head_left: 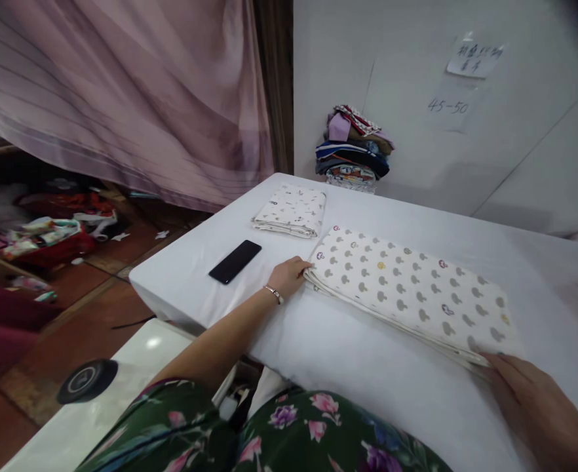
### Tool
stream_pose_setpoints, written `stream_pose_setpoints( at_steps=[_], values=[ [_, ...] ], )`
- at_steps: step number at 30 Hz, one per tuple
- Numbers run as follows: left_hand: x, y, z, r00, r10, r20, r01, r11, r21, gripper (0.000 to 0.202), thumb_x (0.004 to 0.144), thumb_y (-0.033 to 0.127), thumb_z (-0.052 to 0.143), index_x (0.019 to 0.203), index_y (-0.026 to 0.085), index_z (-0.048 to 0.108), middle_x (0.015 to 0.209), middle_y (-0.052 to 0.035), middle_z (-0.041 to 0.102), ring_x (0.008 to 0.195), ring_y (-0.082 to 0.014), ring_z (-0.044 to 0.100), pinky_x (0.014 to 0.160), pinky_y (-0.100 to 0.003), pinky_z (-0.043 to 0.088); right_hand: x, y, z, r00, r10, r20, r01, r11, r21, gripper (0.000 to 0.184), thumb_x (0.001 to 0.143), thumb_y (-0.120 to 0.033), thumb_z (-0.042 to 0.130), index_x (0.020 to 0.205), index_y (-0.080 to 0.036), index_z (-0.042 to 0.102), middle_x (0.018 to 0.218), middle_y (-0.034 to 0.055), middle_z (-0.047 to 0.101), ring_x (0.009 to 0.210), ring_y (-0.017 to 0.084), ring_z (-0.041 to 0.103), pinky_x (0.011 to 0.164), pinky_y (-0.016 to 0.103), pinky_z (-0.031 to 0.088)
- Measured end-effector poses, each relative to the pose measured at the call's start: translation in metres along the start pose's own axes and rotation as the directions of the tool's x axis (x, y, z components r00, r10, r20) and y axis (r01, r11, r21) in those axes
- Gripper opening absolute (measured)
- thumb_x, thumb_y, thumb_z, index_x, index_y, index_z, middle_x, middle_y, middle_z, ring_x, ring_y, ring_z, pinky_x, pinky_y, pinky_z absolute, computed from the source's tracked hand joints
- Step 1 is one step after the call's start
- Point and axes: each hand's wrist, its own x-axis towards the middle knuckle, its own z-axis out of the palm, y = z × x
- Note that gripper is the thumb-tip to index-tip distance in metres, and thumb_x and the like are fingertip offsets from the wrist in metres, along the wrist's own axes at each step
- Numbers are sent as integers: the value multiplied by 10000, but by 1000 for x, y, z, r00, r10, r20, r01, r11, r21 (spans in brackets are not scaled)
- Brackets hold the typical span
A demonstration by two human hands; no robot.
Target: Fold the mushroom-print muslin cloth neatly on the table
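A folded white cloth with grey mushroom prints (407,288) lies long across the white table (348,367). My left hand (289,275), with a bracelet on its wrist, pinches the cloth's left end, fingers closed on the folded edge. My right hand (529,400) grips the cloth's near right corner, fingertips tucked under the layers. A second, smaller folded patterned cloth (291,210) rests further back on the table, apart from both hands.
A black phone (234,261) lies on the table left of my left hand. A stack of folded coloured clothes (354,151) stands at the far edge against the white wall. Pink curtain at left; cluttered floor items at far left. A white surface with a black disc (87,380) sits near me.
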Motion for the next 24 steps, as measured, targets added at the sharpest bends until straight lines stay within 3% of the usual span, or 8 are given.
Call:
stream_pose_setpoints(
  at_steps=[2, 4, 7, 12, 18, 24],
  values=[
    [-3, 1, -2, 1000, -18, -5, 18, 998, -64, 346, 769, 163, 475, 1077, 241, 611, 997, -4, 600, 794, -109, 574, 729, -219, 446, -1, 2, 2, 999, -45, 4, 45, 999, -24, 355, 827, -391, 378, 962, -199, 646, 973, 106, 664, 882, 297, 621, 797, 459, 506],
    [-6, 3, -7, 994, -109, -9, 107, 986, -125, 301, 759, 181, 488, 1030, 223, 612, 959, -5, 596, 734, -105, 558, 691, -225, 447, -2, 4, 4, 998, -68, 0, 67, 997, -42, 349, 825, -380, 375, 966, -211, 646, 966, 108, 665, 875, 305, 621, 785, 474, 512],
    [-7, 8, -14, 966, -258, 5, 254, 948, -189, 182, 774, 336, 518, 844, 205, 623, 848, -1, 596, 704, -119, 546, 656, -241, 438, -4, 7, 7, 999, -46, 4, 46, 997, -54, 322, 825, -381, 388, 977, -246, 639, 979, 101, 658, 892, 313, 616, 795, 478, 513],
    [2, 19, -15, 941, -331, 73, 339, 931, -138, 426, 733, 597, 513, 633, 187, 573, 802, -13, 597, 714, -140, 551, 647, -267, 415, -8, 10, 12, 1000, -15, 19, 15, 999, -29, 314, 815, -384, 412, 1033, -279, 613, 1038, 85, 638, 940, 319, 605, 854, 497, 487],
    [13, 22, -13, 930, -357, 94, 366, 922, -127, 174, 705, 351, 573, 643, 188, 572, 816, -12, 616, 731, -140, 551, 643, -250, 411, -12, 11, 17, 999, -35, -20, 35, 998, -45, 326, 820, -385, 410, 1079, -290, 585, 1026, 97, 628, 914, 326, 604, 819, 506, 493],
    [12, 11, -11, 883, -448, 141, 467, 870, -160, 146, 697, 314, 529, 631, 190, 569, 648, 4, 605, 572, -127, 520, 522, -242, 375, -15, 13, 20, 997, -75, -12, 74, 996, -54, 355, 821, -374, 424, 1150, -298, 536, 1034, 107, 612, 897, 321, 604, 799, 504, 495]
  ],
)
